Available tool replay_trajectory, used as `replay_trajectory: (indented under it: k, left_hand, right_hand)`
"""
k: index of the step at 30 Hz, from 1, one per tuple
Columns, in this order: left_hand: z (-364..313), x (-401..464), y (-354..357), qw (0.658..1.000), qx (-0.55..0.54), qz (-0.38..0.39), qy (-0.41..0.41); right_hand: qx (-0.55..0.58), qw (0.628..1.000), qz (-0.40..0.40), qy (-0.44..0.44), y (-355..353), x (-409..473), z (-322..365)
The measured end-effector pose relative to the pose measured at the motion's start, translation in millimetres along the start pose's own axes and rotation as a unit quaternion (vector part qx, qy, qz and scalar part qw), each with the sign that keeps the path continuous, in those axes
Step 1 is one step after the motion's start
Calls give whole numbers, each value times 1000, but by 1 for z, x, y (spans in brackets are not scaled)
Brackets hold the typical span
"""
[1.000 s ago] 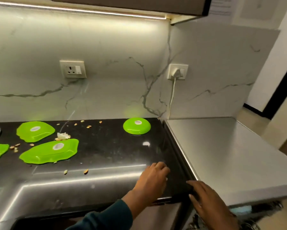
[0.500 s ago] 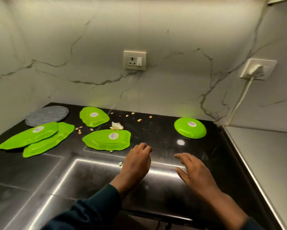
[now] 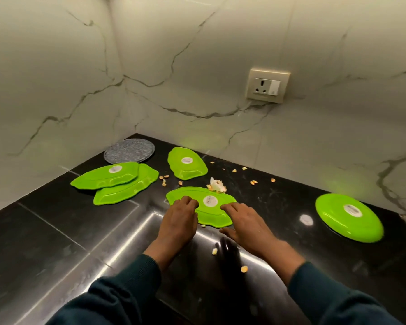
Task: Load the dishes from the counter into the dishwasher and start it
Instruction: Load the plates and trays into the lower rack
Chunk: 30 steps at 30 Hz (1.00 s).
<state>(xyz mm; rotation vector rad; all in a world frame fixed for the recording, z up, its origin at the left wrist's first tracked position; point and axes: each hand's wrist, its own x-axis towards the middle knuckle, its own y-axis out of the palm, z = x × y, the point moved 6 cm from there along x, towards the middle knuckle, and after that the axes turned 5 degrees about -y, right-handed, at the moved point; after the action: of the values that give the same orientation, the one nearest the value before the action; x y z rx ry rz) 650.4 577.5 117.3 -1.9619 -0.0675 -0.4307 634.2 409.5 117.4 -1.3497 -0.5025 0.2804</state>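
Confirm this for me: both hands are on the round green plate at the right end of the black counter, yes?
Not quite. The head view shows the left hand and right hand on the leaf-shaped green plate in the middle of the black counter. The round green plate at the right end lies untouched.
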Motion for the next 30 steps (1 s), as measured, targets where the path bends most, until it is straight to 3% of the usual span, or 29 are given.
replay_trajectory:
  k: [9, 14, 19, 30]
  left_hand:
    - [49, 10, 4, 995, 37, 1, -92]
    - [65, 21, 5, 990, 56, 17, -129]
    - [67, 27, -2, 987, 84, 4, -138]
    - [69, 17, 9, 985, 83, 31, -146]
  right_hand:
    - [10, 995, 98, -31, 52, 84, -20]
    - [-23, 981, 194, -17, 74, 113, -26]
    - [37, 953, 302, 13, 85, 122, -28]
    - [-23, 952, 301, 45, 85, 101, -31]
